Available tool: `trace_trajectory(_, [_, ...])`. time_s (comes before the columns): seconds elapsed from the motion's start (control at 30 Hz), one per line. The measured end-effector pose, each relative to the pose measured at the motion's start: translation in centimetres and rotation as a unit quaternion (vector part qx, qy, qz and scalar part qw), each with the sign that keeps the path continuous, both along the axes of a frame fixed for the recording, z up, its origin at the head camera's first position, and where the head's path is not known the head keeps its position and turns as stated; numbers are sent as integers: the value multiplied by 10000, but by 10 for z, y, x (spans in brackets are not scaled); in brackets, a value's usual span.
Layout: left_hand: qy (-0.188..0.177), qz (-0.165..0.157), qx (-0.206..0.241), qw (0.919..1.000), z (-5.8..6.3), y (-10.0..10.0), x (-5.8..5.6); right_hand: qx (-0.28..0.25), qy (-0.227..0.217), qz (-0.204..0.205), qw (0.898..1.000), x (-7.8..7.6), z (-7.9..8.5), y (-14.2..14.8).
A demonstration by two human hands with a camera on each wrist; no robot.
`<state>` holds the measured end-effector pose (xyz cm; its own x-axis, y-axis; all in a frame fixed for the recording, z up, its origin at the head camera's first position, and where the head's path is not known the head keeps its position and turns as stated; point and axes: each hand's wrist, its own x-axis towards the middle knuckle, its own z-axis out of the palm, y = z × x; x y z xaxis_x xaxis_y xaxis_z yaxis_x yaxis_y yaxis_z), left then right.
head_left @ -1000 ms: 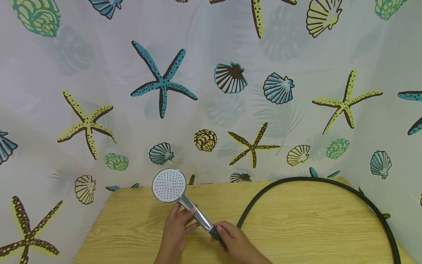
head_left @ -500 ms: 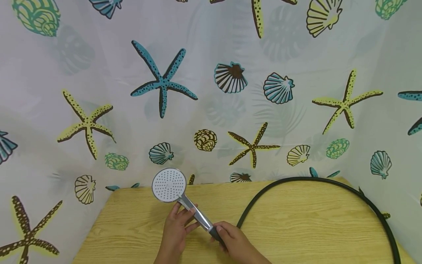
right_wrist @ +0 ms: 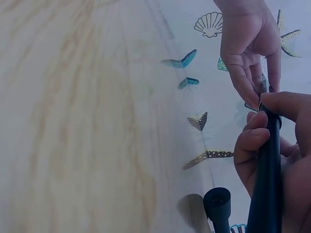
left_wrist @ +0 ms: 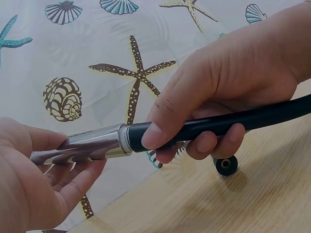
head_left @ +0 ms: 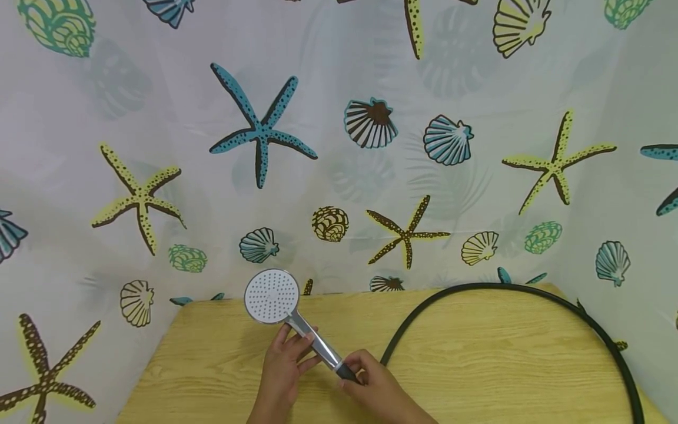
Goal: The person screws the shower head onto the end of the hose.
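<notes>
A chrome handheld shower head [head_left: 272,296] with a round white spray face is held up at a tilt over the table. My left hand [head_left: 283,365] holds its chrome handle [left_wrist: 80,145] between thumb and fingers. At the handle's lower end sits the black end of a shower hose [left_wrist: 262,116], lined up with it, a pale ring showing at the joint. My right hand [head_left: 378,386] pinches this black end [head_left: 346,372] right beside the joint. In the right wrist view, the right thumb and fingers close around the hose [right_wrist: 265,194], partly hiding the joint.
The black hose [head_left: 503,287] arcs across the right side of the wooden table [head_left: 212,365]. A hollow black hose end [left_wrist: 226,166] stands near the table's back edge. Behind hangs a white curtain [head_left: 328,70] printed with starfish and shells.
The right thumb has shifted down around the hose end, and the index finger has come up over it. The left hand and shower head stay in place.
</notes>
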<state>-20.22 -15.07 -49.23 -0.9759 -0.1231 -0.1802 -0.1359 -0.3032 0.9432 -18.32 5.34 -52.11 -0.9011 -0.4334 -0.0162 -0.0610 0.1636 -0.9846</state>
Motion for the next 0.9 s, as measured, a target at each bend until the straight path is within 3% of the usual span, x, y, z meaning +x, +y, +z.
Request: trace_trajectory(0.9, [-10,-51,-27,10000,-1,1,0,78,134,92,9998,2,-1,2])
